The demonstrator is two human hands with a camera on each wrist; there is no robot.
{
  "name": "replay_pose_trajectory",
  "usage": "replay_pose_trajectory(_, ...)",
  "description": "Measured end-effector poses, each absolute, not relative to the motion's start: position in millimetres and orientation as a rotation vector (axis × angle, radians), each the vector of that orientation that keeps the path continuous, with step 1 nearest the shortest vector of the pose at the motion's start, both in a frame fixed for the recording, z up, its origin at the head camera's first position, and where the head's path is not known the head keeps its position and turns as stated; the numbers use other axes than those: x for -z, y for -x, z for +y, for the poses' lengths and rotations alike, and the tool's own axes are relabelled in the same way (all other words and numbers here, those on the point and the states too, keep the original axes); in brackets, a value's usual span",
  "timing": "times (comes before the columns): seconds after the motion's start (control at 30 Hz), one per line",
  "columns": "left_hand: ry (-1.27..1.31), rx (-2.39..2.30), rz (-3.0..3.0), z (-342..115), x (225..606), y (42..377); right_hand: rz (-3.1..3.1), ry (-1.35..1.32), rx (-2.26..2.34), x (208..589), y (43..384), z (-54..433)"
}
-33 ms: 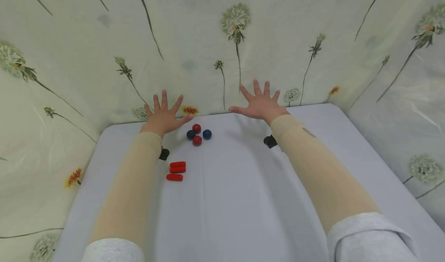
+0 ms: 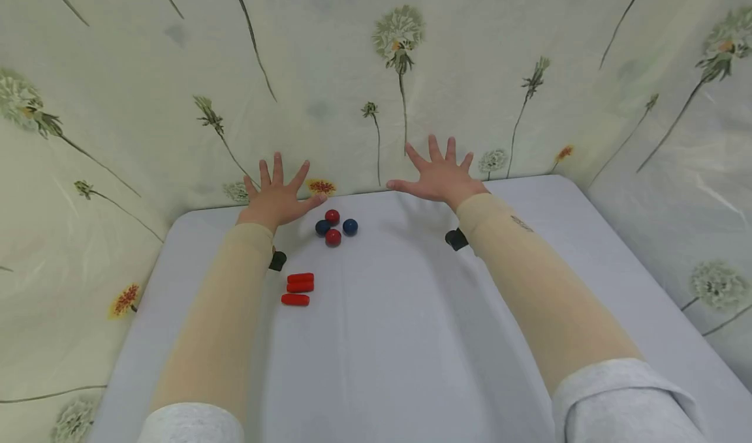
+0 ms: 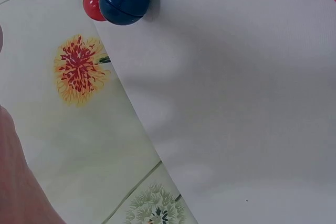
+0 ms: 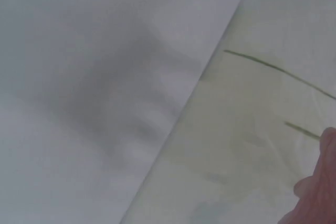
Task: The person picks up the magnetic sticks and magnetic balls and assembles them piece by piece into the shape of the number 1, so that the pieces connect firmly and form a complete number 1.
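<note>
In the head view my left hand (image 2: 274,198) is held out over the table's far left edge, fingers straight and spread, holding nothing. My right hand (image 2: 442,177) reaches past the far edge likewise, spread and without an object. Just right of the left thumb is a cluster of glossy balls: a red ball (image 2: 332,217) at the back, another red ball (image 2: 333,237) in front, and two dark blue balls (image 2: 350,227) at the sides. Three short red sticks (image 2: 295,299) lie nearer, beside the left forearm. The left wrist view shows a blue ball (image 3: 125,1) with a seam line.
The white table (image 2: 376,351) has its far edge against a hanging curtain (image 2: 329,58) printed with dandelions, which also flanks both sides. A small black piece (image 2: 456,239) shows under the right wrist, another black piece (image 2: 278,261) beside the left.
</note>
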State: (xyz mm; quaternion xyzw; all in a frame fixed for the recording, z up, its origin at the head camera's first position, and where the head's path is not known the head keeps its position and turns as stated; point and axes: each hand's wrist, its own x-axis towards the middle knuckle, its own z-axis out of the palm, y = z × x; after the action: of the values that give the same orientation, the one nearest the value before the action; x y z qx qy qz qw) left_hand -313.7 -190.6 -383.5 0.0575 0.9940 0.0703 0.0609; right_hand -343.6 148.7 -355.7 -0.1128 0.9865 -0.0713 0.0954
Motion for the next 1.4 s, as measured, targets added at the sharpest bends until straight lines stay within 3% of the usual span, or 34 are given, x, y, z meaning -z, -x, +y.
replay_pose_trajectory(0.93,-0.245,-0.22,3.064,-211.0,398.2,311.2,2.928,0.467,0.339,371.8,348.6,155.0)
replay_pose_trajectory(1.4,-0.416,-0.409,3.182,-227.3,420.0,270.8,2.895,0.626,0.553,407.8,321.2,139.6)
